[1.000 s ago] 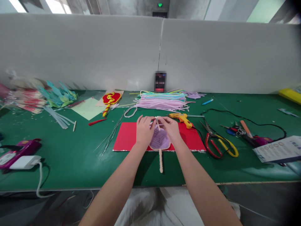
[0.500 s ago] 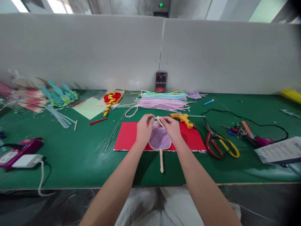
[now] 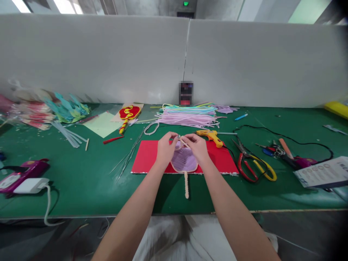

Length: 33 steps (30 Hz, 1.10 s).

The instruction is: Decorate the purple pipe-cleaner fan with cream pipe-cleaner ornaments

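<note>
1. Picture a clock laid on the counter (image 3: 89, 195), its centre on the purple fan (image 3: 185, 161), twelve towards the partition (image 3: 108, 58). The fan lies over the red board (image 3: 145, 156), its cream handle (image 3: 186, 185) pointing to six, past the board's near edge.
2. The left hand (image 3: 165, 149) works at about eleven, the right hand (image 3: 199, 146) at about one, their fingertips nearly meeting above the fan's far end.
3. The right fingers are closed in a pinch on a thin cream strip (image 3: 186, 144), slanting from eleven towards five. The left fingers look pinched on its far end; the detail there is too small to be sure what else they hold.
4. To handle this well, I would anchor one pinch firmly and let the other make small turns, since so slender a piece probably bends easily.
5. Pinching close to the worked end should give better control than gripping further along.
6. Lifting both wrists slightly would help avoid crushing or dragging the fan beneath.
7. The yellow glue gun (image 3: 213, 137) sits at about two, near the right hand; its nozzle may be hot, so keep knuckles clear.
8. The scissors (image 3: 248, 166) lie at three, the bundled fuzzy stems (image 3: 187, 119) at twelve.
</note>
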Each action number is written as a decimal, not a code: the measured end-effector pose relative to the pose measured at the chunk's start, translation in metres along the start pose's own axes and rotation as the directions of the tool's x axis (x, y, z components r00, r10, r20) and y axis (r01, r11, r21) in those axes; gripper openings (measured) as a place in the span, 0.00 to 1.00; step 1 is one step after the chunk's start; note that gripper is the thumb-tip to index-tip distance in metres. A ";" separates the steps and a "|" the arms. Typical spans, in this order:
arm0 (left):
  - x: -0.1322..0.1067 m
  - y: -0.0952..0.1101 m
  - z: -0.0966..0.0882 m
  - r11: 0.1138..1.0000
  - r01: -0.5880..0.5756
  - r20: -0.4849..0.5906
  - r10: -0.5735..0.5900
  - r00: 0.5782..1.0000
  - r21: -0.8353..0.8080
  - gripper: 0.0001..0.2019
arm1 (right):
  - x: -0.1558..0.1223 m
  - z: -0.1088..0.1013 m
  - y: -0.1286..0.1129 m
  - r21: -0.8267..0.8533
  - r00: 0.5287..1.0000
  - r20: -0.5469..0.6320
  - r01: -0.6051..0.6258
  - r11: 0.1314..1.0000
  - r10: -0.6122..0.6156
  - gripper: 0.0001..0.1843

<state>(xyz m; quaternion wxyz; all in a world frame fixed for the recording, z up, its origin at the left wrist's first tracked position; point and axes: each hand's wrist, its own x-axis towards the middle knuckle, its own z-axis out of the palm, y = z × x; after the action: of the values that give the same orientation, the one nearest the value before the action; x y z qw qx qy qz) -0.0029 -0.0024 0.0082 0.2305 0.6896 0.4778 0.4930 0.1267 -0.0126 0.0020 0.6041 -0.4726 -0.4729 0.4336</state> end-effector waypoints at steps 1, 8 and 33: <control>0.000 0.000 0.000 1.000 -0.007 0.003 0.007 1.000 0.010 0.05 | 0.000 0.000 0.000 -0.007 1.000 0.001 -0.002 1.000 0.002 0.14; -0.001 0.001 -0.002 0.995 -0.048 0.023 0.046 0.999 0.082 0.05 | 0.000 -0.001 0.002 -0.050 1.000 0.007 -0.001 0.999 0.002 0.13; 0.001 -0.004 0.001 0.998 0.017 0.082 -0.012 0.997 -0.063 0.05 | 0.004 0.000 0.008 0.213 0.991 -0.039 -0.119 0.970 0.130 0.15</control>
<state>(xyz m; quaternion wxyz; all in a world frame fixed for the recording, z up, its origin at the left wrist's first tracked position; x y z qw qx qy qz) -0.0034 0.0004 0.0055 0.2751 0.6979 0.4570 0.4779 0.1268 -0.0070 -0.0047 0.6346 -0.4459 -0.3777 0.5057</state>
